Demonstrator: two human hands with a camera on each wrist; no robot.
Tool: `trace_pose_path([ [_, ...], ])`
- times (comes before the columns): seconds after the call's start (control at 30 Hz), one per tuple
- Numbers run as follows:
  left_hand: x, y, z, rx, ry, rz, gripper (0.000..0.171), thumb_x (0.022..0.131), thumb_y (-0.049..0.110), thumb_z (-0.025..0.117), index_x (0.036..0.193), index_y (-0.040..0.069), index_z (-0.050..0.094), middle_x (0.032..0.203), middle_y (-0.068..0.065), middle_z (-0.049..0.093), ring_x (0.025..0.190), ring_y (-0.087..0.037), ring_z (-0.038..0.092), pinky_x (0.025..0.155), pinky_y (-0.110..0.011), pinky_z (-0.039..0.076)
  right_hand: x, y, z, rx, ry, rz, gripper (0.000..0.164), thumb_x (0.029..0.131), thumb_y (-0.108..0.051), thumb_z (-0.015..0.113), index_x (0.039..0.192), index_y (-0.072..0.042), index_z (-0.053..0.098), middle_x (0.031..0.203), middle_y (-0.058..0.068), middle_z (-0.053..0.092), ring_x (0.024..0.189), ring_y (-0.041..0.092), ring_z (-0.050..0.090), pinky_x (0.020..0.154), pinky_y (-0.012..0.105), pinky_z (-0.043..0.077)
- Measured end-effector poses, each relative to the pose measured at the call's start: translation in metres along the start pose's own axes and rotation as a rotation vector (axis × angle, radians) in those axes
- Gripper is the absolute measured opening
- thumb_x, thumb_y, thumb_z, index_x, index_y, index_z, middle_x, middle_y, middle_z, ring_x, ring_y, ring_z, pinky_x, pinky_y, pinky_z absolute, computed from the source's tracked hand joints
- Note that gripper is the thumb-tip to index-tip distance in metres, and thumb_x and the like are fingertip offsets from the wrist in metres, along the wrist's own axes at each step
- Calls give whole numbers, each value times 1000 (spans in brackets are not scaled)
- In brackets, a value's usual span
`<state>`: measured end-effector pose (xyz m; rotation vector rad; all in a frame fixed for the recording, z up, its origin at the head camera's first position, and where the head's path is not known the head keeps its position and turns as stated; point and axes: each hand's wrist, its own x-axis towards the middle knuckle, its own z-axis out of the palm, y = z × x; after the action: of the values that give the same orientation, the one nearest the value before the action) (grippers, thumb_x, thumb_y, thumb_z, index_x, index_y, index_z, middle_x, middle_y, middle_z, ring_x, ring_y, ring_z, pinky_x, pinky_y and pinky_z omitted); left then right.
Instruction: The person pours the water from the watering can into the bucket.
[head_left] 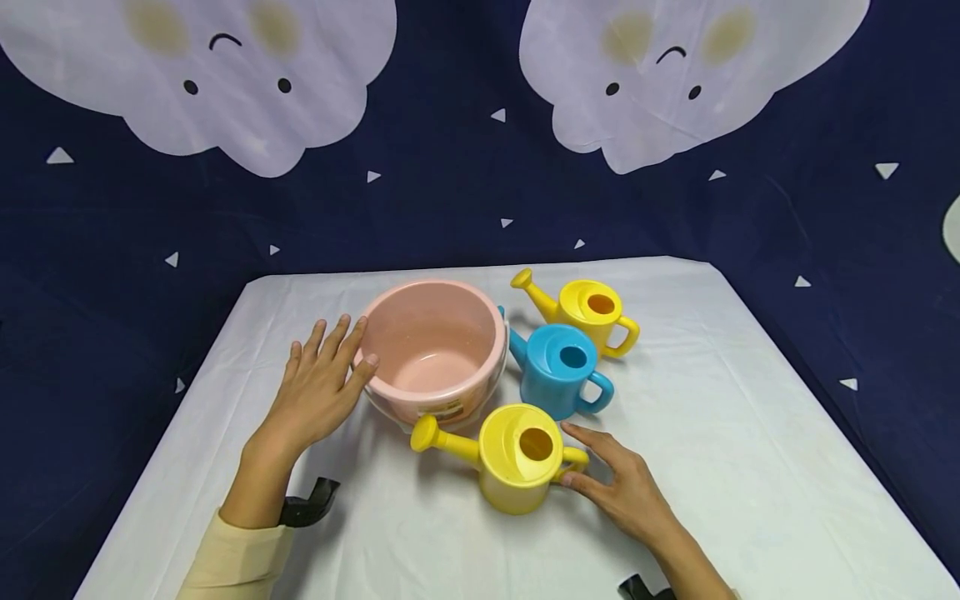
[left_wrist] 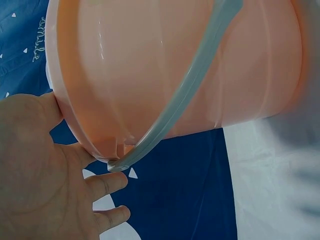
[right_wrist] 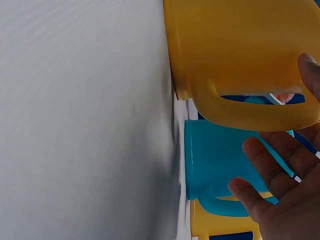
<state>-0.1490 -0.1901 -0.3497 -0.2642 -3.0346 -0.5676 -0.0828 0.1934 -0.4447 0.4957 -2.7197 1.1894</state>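
Observation:
A pink bucket (head_left: 438, 333) with a grey carrying handle (left_wrist: 182, 95) stands upright at the centre of the table. My left hand (head_left: 318, 383) rests at its left rim, fingers spread and fairly straight. In front of the bucket is a yellow watering can (head_left: 517, 467), its spout pointing left. My right hand (head_left: 618, 483) is at this can's handle (right_wrist: 255, 115), with the thumb on one side and the fingers extended on the other. Behind it stands a blue watering can (head_left: 557, 375), and a second yellow watering can (head_left: 588, 312) is further back.
White cloth (head_left: 750, 467) covers the table. A dark blue backdrop (head_left: 450, 217) with white clouds and small triangles hangs behind it. The blue can's spout reaches close to the bucket's right side. Black straps (head_left: 311, 504) are at both wrists.

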Motion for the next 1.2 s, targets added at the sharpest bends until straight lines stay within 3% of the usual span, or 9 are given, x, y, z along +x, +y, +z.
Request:
trace_pose_path([
  [0.47,0,1,0,0,-3,-5,64,99,57,21,153,26,11,160,-12,10,148,-37,-4,113,-65,-2,4,1,3,12,67,-34,50,75,-26,78,122,-25,63,122,-10,66,117,5,58,95,35,50],
  [0.7,-1,1,0,1,0,-6,64,99,57,21,153,26,11,160,-12,10,148,-37,-5,113,-65,-2,6,1,5,68,71,-32,43,75,-23,78,116,-25,66,116,-11,68,113,6,61,96,22,48],
  [1.2,-1,2,0,1,1,-4,63,99,57,21,153,26,10,160,-12,10,148,-38,-5,113,-65,-3,3,0,7,169,83,-42,33,79,-18,74,111,-21,69,109,-7,71,102,3,64,89,17,51],
])
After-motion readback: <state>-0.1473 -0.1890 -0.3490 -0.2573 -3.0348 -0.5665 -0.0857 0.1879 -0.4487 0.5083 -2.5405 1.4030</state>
